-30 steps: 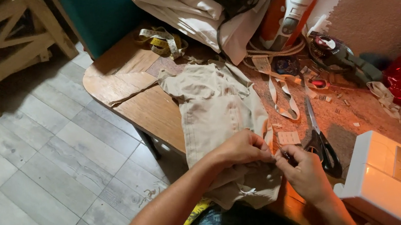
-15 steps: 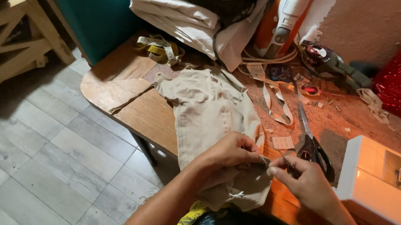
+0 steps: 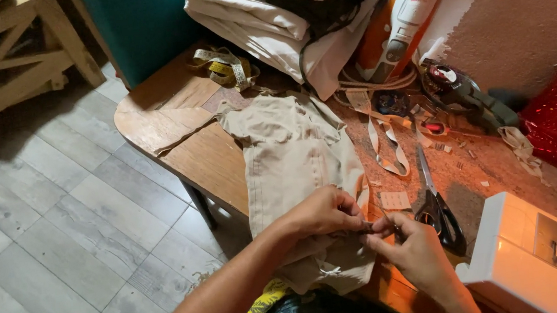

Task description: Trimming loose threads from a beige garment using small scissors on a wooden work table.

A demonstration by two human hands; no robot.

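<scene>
Both the left hand (image 3: pixel 322 214) and right hand (image 3: pixel 413 253) pinch the beige cotton garment (image 3: pixel 295 155); its overhanging weight could tug the pinched edge loose.

The beige garment (image 3: pixel 292 155) lay spread flat along the wooden surface (image 3: pixel 203 157), rumpled, its near end bunched at the edge and hanging over, pinched there between both hands.

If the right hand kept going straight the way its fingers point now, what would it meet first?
The right hand points up-left toward the left hand; it would likely meet those fingertips pinching the beige garment almost at once.
</scene>
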